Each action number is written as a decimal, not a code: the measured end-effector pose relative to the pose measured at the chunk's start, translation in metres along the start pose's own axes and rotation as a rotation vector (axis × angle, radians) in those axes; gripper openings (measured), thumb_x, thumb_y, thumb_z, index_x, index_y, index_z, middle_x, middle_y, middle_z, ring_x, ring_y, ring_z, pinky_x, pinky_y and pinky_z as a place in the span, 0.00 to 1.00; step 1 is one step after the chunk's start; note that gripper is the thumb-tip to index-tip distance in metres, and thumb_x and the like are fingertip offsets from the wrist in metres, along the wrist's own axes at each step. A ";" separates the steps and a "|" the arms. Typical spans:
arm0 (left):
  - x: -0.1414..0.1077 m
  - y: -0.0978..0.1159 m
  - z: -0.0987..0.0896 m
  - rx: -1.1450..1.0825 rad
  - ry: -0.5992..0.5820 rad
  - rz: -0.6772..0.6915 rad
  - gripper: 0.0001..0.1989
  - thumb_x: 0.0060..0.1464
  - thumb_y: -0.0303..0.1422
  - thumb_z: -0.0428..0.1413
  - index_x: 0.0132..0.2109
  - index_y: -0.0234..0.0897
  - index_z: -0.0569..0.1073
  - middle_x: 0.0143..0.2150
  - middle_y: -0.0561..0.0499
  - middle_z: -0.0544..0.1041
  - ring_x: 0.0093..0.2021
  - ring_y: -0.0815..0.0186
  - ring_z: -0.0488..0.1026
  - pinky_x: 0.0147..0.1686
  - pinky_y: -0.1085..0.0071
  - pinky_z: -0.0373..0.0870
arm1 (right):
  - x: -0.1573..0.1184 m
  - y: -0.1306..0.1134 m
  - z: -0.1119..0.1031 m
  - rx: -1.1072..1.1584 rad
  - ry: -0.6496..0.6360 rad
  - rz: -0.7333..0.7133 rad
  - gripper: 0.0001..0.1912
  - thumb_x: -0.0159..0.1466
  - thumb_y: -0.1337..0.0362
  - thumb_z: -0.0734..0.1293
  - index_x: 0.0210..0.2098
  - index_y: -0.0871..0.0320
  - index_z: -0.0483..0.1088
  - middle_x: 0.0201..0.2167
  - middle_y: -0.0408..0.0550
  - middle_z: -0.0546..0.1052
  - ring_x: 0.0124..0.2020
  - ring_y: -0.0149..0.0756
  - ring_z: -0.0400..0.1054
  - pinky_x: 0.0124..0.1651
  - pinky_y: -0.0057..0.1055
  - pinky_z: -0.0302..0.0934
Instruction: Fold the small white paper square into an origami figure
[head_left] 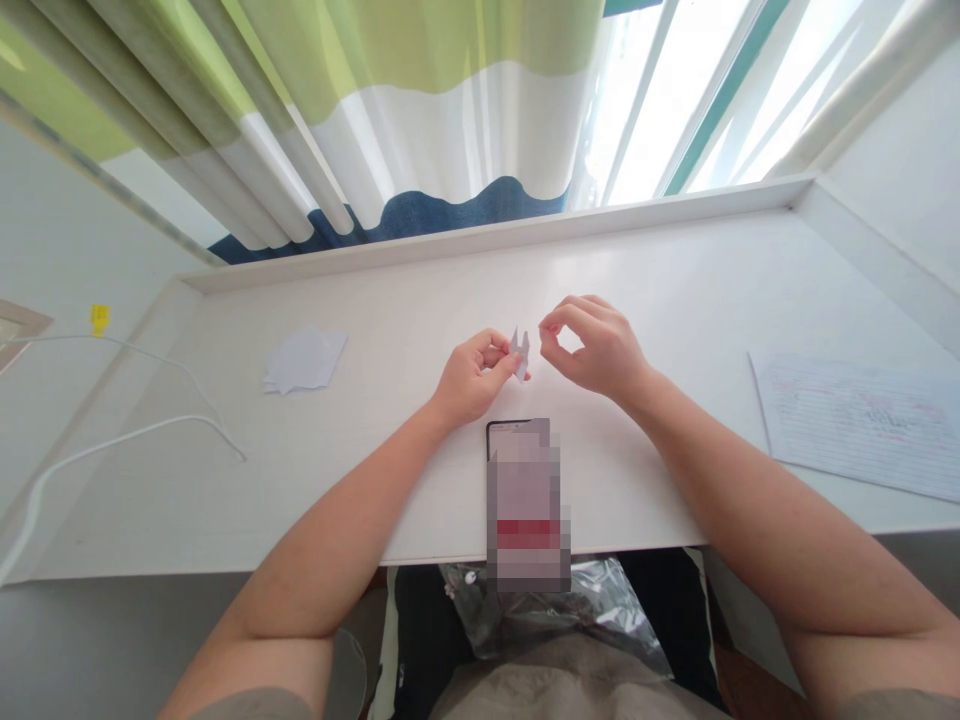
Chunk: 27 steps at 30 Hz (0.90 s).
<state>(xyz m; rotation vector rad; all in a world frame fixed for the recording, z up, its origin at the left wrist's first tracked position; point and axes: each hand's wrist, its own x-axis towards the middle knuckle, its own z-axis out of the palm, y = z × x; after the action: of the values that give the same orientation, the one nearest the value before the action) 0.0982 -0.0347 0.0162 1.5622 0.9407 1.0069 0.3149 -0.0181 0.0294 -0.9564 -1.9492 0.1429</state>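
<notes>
Between the thumb and fingers of my left hand is a small folded piece of white paper, with two pointed prongs standing up from it. My right hand is just to the right, apart from the paper. Its thumb and index finger meet in a pinch, and whatever may be between the tips is too small to make out. Below both hands, a phone lies at the desk's front edge, its screen blurred out.
Several white paper pieces lie in a pile at the left of the white desk. A white cable crosses the left end. Lined paper with writing lies at the right. Clear plastic rests on my lap. A curtain hangs behind.
</notes>
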 end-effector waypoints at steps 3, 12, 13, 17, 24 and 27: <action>0.000 0.000 0.000 0.010 0.000 -0.003 0.13 0.67 0.42 0.65 0.40 0.41 0.71 0.32 0.51 0.84 0.37 0.60 0.85 0.49 0.54 0.81 | -0.001 -0.005 -0.002 0.129 0.012 0.104 0.04 0.65 0.66 0.70 0.34 0.50 0.74 0.33 0.46 0.81 0.35 0.42 0.74 0.44 0.44 0.71; -0.001 0.000 0.000 0.006 -0.032 0.012 0.13 0.67 0.41 0.65 0.40 0.41 0.71 0.33 0.51 0.85 0.37 0.61 0.84 0.48 0.57 0.79 | -0.003 -0.009 0.003 0.500 -0.131 0.336 0.08 0.69 0.58 0.72 0.36 0.53 0.80 0.35 0.46 0.85 0.38 0.41 0.78 0.48 0.44 0.71; -0.001 0.001 0.000 0.005 -0.032 0.009 0.12 0.67 0.40 0.65 0.40 0.41 0.71 0.33 0.51 0.85 0.37 0.61 0.84 0.48 0.57 0.79 | -0.003 -0.008 0.002 0.513 -0.138 0.340 0.09 0.70 0.57 0.72 0.36 0.53 0.80 0.35 0.46 0.85 0.38 0.40 0.78 0.47 0.43 0.71; -0.001 0.001 0.000 -0.001 -0.024 0.000 0.12 0.65 0.40 0.66 0.40 0.41 0.71 0.32 0.52 0.84 0.36 0.61 0.84 0.48 0.57 0.79 | -0.003 -0.007 0.002 0.516 -0.150 0.331 0.08 0.71 0.59 0.70 0.36 0.53 0.80 0.34 0.45 0.85 0.37 0.39 0.78 0.46 0.42 0.70; -0.001 0.002 0.001 0.006 -0.014 -0.009 0.12 0.66 0.40 0.65 0.40 0.41 0.71 0.33 0.51 0.85 0.37 0.60 0.84 0.47 0.57 0.78 | -0.002 -0.009 0.003 0.356 -0.065 0.298 0.07 0.67 0.65 0.69 0.33 0.53 0.78 0.33 0.44 0.84 0.36 0.38 0.76 0.45 0.40 0.70; -0.001 0.003 0.001 0.026 -0.019 -0.012 0.11 0.66 0.39 0.64 0.40 0.41 0.71 0.33 0.51 0.85 0.37 0.61 0.83 0.47 0.58 0.76 | -0.002 -0.011 0.003 0.384 -0.071 0.336 0.07 0.67 0.64 0.69 0.32 0.53 0.78 0.32 0.44 0.84 0.36 0.38 0.76 0.44 0.40 0.70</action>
<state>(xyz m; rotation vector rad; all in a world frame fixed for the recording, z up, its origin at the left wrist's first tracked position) 0.0993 -0.0367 0.0189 1.5830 0.9530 0.9733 0.3072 -0.0257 0.0315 -1.0175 -1.7223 0.7251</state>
